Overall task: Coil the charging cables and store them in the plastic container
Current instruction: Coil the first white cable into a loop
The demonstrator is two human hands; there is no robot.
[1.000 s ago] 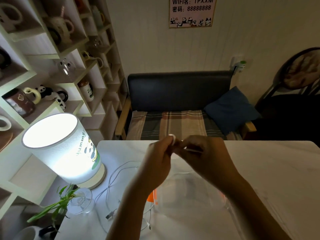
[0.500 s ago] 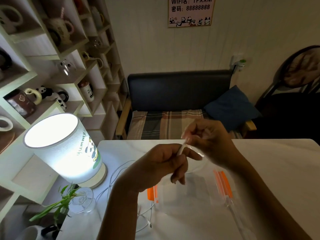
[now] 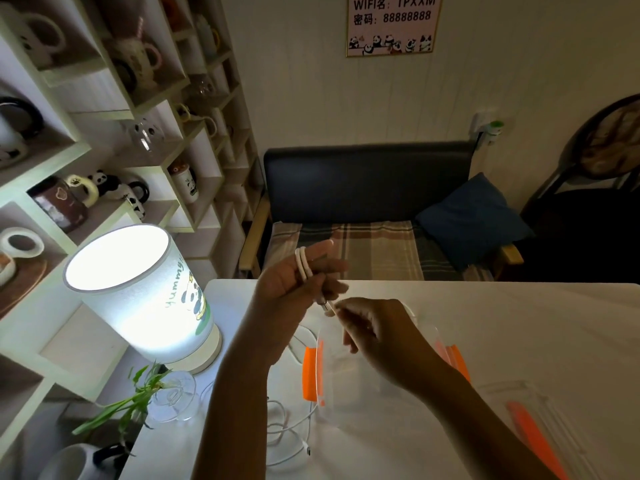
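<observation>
The white charging cable (image 3: 302,264) is looped around the raised fingers of the left hand (image 3: 294,285), which curl onto it. Its plug end hangs just below, pinched by the right hand (image 3: 372,329). Under both hands the clear plastic container (image 3: 346,375) sits on the counter (image 3: 519,323), another cable (image 3: 287,427) nearer, left.

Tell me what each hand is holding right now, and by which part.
Left hand holds the white cable by its loops wound around the fingers; right hand pinches its plug end.
</observation>
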